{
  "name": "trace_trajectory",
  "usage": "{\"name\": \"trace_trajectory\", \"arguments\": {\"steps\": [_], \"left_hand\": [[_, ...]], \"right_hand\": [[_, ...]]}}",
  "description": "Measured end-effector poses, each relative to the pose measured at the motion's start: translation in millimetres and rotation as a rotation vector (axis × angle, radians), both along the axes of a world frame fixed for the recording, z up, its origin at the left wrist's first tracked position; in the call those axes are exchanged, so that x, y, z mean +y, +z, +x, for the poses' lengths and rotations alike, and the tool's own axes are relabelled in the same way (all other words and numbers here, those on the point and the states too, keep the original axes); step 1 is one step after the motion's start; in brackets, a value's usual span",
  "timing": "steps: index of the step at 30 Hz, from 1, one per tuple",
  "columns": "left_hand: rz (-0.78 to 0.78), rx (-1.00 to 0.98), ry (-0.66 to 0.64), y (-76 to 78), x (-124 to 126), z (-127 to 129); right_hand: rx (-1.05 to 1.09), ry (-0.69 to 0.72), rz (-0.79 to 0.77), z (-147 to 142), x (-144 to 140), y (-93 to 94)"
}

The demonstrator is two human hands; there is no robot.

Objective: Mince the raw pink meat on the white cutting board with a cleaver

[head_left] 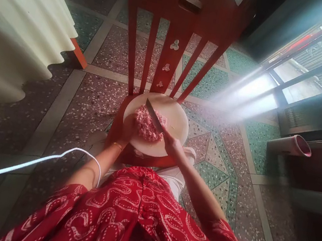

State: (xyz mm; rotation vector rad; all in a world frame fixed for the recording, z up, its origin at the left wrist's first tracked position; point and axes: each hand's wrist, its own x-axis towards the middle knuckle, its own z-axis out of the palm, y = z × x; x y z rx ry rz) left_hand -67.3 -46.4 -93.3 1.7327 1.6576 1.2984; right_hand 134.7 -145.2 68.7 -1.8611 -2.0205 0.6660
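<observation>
A round white cutting board lies on the seat of a red wooden chair in front of me. A heap of pink minced meat sits on its left half. My right hand grips a knife by the handle, its blade slanting up-left across the meat. My left hand rests at the left side of the heap, touching it; a thin bangle circles that wrist.
A white cable runs from the left to my lap. A cream corrugated sheet stands at the left. A pink-rimmed cylinder lies at the right near a bright window. The floor is patterned terrazzo tile.
</observation>
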Motion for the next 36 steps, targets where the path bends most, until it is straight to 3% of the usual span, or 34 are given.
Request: {"name": "trace_trajectory", "arguments": {"steps": [3, 4, 6, 8, 10, 12, 14, 17, 19, 21, 23, 25, 26, 31, 33, 36], "left_hand": [[0.026, -0.001, 0.020, 2.3, 0.0, 2.4], [0.033, 0.002, 0.019, 2.2, 0.1, 3.0], [0.032, 0.005, 0.019, 0.7, 0.6, 3.3], [0.025, 0.008, 0.023, -1.3, 0.9, 2.5], [0.020, 0.008, 0.027, -2.3, 1.0, 1.3], [0.013, 0.002, 0.012, -1.5, 1.0, 0.7], [0.012, -0.008, 0.003, 0.4, 1.0, 1.2], [0.028, -0.013, 0.018, 2.8, 1.4, 2.9], [0.035, -0.011, 0.025, 3.3, 1.7, 3.5], [0.029, -0.007, 0.026, 3.6, 1.8, 3.1], [0.016, -0.007, 0.029, 4.4, 1.8, 2.2], [-0.007, -0.009, 0.012, 5.4, 1.8, 1.7], [-0.014, -0.009, 0.008, 5.8, 1.7, 1.7], [0.013, -0.024, 0.026, 3.0, 1.9, 3.6], [0.013, -0.027, 0.024, 1.2, 2.5, 3.7], [0.020, -0.002, 0.025, 0.8, 3.5, 2.8]], "right_hand": [[0.134, 0.011, 0.261, -0.6, -0.9, 38.4], [0.168, -0.006, 0.335, -3.5, 0.0, 42.4], [0.193, -0.047, 0.405, -11.3, 2.4, 31.9], [0.145, -0.058, 0.318, -17.3, 3.4, 5.8], [0.043, -0.032, 0.047, -17.5, 2.5, -16.0], [0.016, -0.011, -0.088, -11.7, 0.3, -18.2], [0.079, -0.003, -0.006, -4.6, -2.2, -0.9], [0.199, -0.040, 0.251, -2.1, -2.1, 27.1], [0.227, -0.100, 0.373, -7.2, 0.7, 24.6], [0.187, -0.119, 0.344, -13.1, 3.3, 5.2], [0.096, -0.090, 0.146, -15.6, 3.9, -15.2], [0.050, -0.056, -0.029, -12.6, 2.0, -20.0], [0.065, -0.046, -0.046, -9.5, 0.3, -14.5], [0.226, -0.064, 0.257, 3.6, -5.7, 36.1], [0.211, -0.128, 0.278, 3.2, -5.1, 32.1], [0.150, -0.170, 0.140, 1.2, -5.5, 0.1]]}}
